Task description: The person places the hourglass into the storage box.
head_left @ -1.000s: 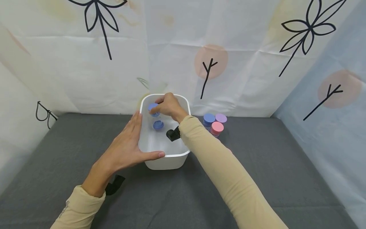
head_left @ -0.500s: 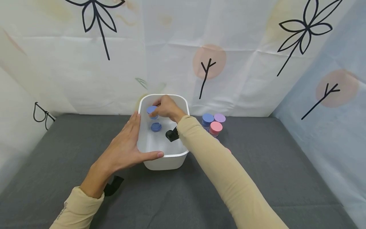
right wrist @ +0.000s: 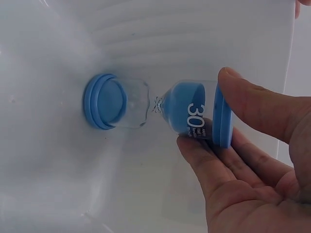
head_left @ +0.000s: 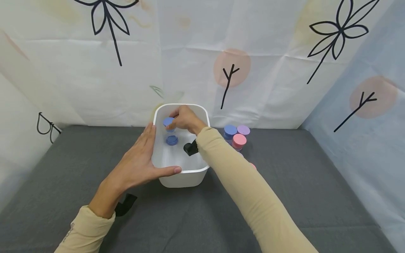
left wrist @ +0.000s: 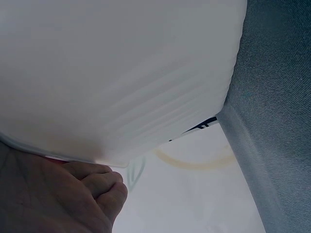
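In the right wrist view a sand timer [right wrist: 187, 104] with blue caps, blue sand and a printed "30" stands inside the white plastic bin [head_left: 183, 181]. My right hand [head_left: 187, 119] pinches its upper cap between thumb and fingers. The lower cap sits at the bin floor; I cannot tell whether it bears fully on it. My left hand [head_left: 139, 161] rests along the bin's left rim with straight fingers, and its thumb lies over the near rim. From the left wrist, those fingers [left wrist: 112, 194] show against the rim beside the bin's outer wall.
Right of the bin, partly behind my right sleeve, several more timers stand together, with a blue cap [head_left: 230, 130], a purple cap [head_left: 243, 130] and a pink cap [head_left: 239, 141]. Grey cloth [head_left: 310, 196] covers the table. A patterned curtain [head_left: 269, 88] hangs behind.
The timer's lower end has swung slightly left and down beneath its upper cap, so it stands more upright. My right hand still holds it. The left hand has stayed at the bin's rim.
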`<state>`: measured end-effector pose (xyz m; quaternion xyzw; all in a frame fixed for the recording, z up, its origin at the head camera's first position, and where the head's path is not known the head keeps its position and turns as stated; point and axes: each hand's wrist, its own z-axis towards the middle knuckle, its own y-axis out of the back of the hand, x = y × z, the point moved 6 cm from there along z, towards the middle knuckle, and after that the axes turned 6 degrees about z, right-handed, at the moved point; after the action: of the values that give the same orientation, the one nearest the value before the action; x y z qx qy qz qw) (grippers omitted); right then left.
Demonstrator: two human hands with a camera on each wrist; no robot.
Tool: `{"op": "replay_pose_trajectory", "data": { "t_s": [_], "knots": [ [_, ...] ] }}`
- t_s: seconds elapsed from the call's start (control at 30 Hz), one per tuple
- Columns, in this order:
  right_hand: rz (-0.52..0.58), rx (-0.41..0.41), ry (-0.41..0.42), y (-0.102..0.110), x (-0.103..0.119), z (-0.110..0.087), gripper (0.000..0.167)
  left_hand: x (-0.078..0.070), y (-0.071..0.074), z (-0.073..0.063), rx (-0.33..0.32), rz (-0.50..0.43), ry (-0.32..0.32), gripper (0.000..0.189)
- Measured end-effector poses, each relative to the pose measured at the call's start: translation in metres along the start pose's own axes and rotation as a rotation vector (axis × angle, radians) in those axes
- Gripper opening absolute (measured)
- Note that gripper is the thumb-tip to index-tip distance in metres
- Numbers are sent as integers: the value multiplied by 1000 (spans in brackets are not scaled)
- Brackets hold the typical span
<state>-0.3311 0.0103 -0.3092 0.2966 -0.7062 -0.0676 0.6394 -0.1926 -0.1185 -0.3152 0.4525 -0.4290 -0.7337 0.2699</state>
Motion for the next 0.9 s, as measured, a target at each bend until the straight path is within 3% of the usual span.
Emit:
{"op": "replay_pose_trajectory", "data": {
  "t_s": [0.23,0.9],
  "knots": [
    [2,20,-4,0,-1,0,50,0,0,0,0,-5,1,135],
    [27,-22,-2,4,1,-2,52,0,0,-1,5,-2,10,135]
  ]
}}
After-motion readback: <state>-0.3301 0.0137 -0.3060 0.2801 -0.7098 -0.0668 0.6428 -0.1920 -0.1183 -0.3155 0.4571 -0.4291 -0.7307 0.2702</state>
